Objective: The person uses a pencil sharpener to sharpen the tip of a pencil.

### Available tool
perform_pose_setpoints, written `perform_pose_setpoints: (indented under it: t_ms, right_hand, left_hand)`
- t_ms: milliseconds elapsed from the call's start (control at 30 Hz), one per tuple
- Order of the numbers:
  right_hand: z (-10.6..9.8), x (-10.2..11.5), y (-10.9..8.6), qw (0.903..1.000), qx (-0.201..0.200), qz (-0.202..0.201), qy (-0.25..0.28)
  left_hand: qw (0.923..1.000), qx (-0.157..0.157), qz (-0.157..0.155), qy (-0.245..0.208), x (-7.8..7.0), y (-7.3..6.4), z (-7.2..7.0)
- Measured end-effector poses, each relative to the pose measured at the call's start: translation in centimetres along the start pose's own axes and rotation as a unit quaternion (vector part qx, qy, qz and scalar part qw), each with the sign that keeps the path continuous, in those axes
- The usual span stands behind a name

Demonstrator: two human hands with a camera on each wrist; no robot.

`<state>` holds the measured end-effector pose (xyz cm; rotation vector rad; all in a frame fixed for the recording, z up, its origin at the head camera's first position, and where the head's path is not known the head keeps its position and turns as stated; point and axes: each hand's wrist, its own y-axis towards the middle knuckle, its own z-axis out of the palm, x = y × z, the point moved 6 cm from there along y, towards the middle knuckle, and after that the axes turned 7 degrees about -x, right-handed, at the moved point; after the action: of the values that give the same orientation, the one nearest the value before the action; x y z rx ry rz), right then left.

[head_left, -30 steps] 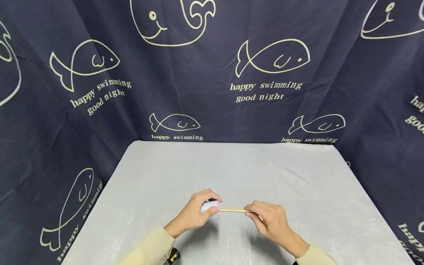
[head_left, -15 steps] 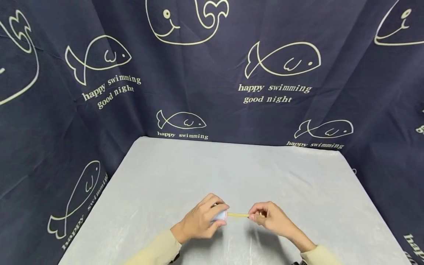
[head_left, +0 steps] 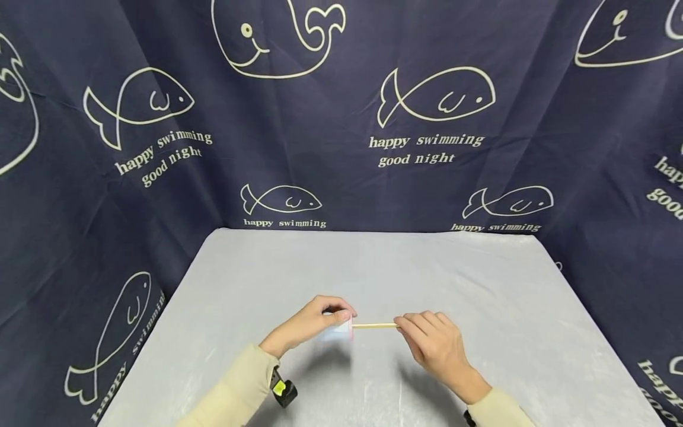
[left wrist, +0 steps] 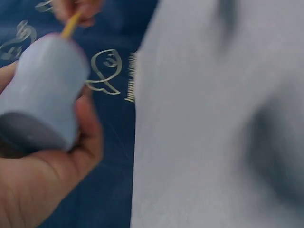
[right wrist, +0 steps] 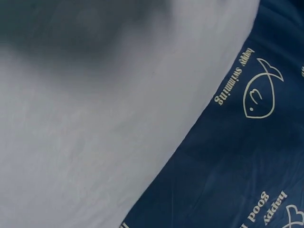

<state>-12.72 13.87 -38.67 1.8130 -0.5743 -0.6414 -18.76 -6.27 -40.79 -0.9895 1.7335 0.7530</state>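
My left hand (head_left: 306, 323) grips a light-blue pencil sharpener (head_left: 340, 331) with a pink rim, held sideways above the table. A slim yellow pencil (head_left: 374, 325) runs level into its rimmed end. The pencil's far end is pinched between the fingertips of my right hand (head_left: 436, 350). Seen in the left wrist view, the sharpener (left wrist: 50, 85) has a narrowed waist and a dark base, with thumb and fingers around it; the pencil (left wrist: 71, 26) sticks out beyond. Its tip is hidden inside. Neither hand nor pencil shows in the right wrist view.
A pale grey cloth covers the table (head_left: 453, 267). Dark blue curtains (head_left: 341, 148) printed with fish and lettering hang behind it and along both sides. A black strap device (head_left: 284, 390) sits at the left wrist. Shadows fall beneath both hands.
The left hand has shifted its grip on the sharpener, now holding it from above. My right hand has turned, its fingers changing position on the pencil. The pencil stays in the sharpener. The head view swayed.
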Motion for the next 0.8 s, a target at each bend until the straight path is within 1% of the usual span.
perform_pose_setpoints:
  t_ms: [33, 67, 100, 167, 200, 233, 267, 300, 333, 367, 400, 433, 467, 500, 533, 567, 633, 667, 700, 733, 767, 800]
  right_hand:
    - [-0.1, 0.2, 0.2, 0.9998, -0.008, -0.017, -0.002]
    - [-0.1, 0.5, 0.4, 0.9994, -0.014, -0.031, -0.003]
    - [-0.2, 0.7, 0.6, 0.9989, -0.019, -0.043, -0.003]
    - [-0.3, 0.8, 0.9, 0.9981, -0.025, -0.056, 0.002]
    - [-0.3, 0.9, 1.0, 0.9978, -0.028, -0.059, 0.005]
    - [-0.3, 0.9, 1.0, 0.9976, -0.03, -0.061, 0.009]
    - [-0.3, 0.9, 0.9, 0.9976, -0.03, -0.062, 0.012]
    - [-0.3, 0.8, 0.8, 0.998, -0.025, -0.056, 0.018]
    - [-0.2, 0.7, 0.7, 0.9986, -0.011, -0.043, 0.029]
    - [-0.1, 0.5, 0.5, 0.9984, 0.014, -0.017, 0.051]
    - [0.0, 0.2, 0.4, 0.9957, 0.047, 0.018, 0.078]
    - [0.3, -0.2, 0.1, 0.9878, 0.092, 0.064, 0.108]
    - [0.6, -0.6, -0.2, 0.9721, 0.144, 0.121, 0.14]
    - [0.8, -1.1, -0.6, 0.9481, 0.195, 0.184, 0.17]
    - [1.1, -1.5, -1.0, 0.9177, 0.243, 0.246, 0.195]
    - [1.3, -1.9, -1.5, 0.8834, 0.284, 0.302, 0.218]
    - [1.7, -2.4, -2.3, 0.8152, 0.347, 0.381, 0.265]
    - [1.9, -2.5, -2.6, 0.7807, 0.366, 0.411, 0.297]
    - [2.2, -2.5, -2.9, 0.7509, 0.378, 0.431, 0.327]
    - [2.4, -2.5, -3.2, 0.7242, 0.387, 0.448, 0.353]
    - [2.6, -2.4, -3.5, 0.7028, 0.395, 0.459, 0.373]
    - [2.7, -2.3, -3.8, 0.6901, 0.403, 0.465, 0.381]
  left_hand:
    - [0.999, 0.018, -0.024, -0.032, 0.3, 0.0, 0.1]
    - [0.9958, 0.034, -0.05, -0.068, 0.7, 0.0, 0.2]
    - [0.9915, 0.047, -0.07, -0.1, 0.9, -0.1, 0.4]
    - [0.9837, 0.059, -0.094, -0.141, 1.1, -0.2, 0.7]
    - [0.9818, 0.061, -0.099, -0.15, 1.1, -0.3, 0.9]
    - [0.9821, 0.06, -0.093, -0.152, 1.0, -0.3, 1.0]
    - [0.9856, 0.054, -0.082, -0.138, 0.9, -0.4, 1.1]
    - [0.9908, 0.044, -0.062, -0.112, 0.7, -0.4, 1.1]
    - [0.9959, 0.03, -0.037, -0.077, 0.5, -0.5, 1.2]
    - [0.9992, 0.016, -0.009, -0.036, 0.3, -0.6, 1.2]
    - [0.9997, 0.0, 0.023, 0.01, 0.1, -0.7, 1.3]
    - [0.9971, -0.012, 0.056, 0.051, -0.1, -0.9, 1.4]
    - [0.992, -0.025, 0.086, 0.089, -0.3, -1.2, 1.6]
    - [0.9856, -0.036, 0.116, 0.117, -0.5, -1.4, 1.8]
    - [0.9778, -0.047, 0.146, 0.142, -0.6, -1.7, 2.0]
    - [0.9687, -0.057, 0.178, 0.163, -0.8, -1.9, 2.3]
    - [0.9474, -0.073, 0.238, 0.201, -1.0, -2.4, 2.7]
    - [0.9345, -0.082, 0.266, 0.222, -1.0, -2.6, 3.0]
    - [0.9209, -0.089, 0.292, 0.243, -1.0, -2.8, 3.2]
    - [0.9066, -0.093, 0.317, 0.262, -0.9, -3.0, 3.4]
    - [0.8925, -0.097, 0.339, 0.281, -0.8, -3.2, 3.6]
    - [0.8813, -0.098, 0.356, 0.296, -0.6, -3.4, 3.7]
